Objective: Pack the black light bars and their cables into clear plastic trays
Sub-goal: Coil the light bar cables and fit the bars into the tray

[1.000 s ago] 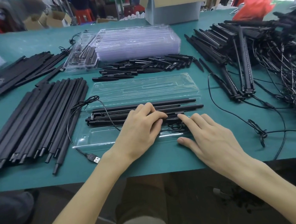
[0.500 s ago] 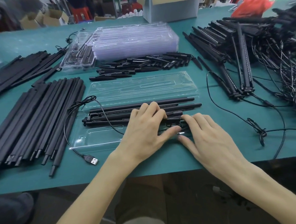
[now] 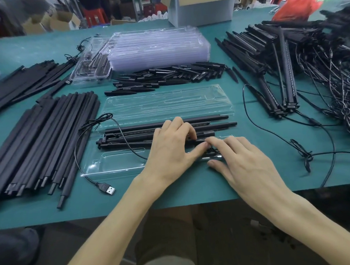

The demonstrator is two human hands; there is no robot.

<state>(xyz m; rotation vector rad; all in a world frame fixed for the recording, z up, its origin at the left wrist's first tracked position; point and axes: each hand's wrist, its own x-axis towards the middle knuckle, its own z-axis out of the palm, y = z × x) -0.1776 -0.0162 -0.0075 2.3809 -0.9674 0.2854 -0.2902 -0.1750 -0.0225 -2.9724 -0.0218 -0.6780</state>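
An open clear plastic tray [image 3: 119, 165] lies at the table's front with its lid half [image 3: 168, 104] folded back. Several black light bars [image 3: 133, 133] lie along its middle. My left hand [image 3: 171, 150] rests on the bars with bent fingers, its thumb stretched right onto a small coiled cable bundle [image 3: 212, 151]. My right hand [image 3: 244, 165] presses fairly straight fingers onto the same bundle at the tray's right end, thumb on the tray edge. A loose cable with a USB plug [image 3: 109, 190] trails off the tray's left side.
Black bars are piled at the left [image 3: 39, 143] and right [image 3: 271, 52], where cables are tangled [image 3: 329, 79]. Short black pieces [image 3: 167, 77], a stack of empty trays [image 3: 157, 48] and a packed tray [image 3: 89, 68] lie behind. A cardboard box [image 3: 202, 7] stands at the back.
My left thumb has swung out to the right onto the cable bundle, and my right fingers have slid left to meet it. The bars and tray have stayed in place.
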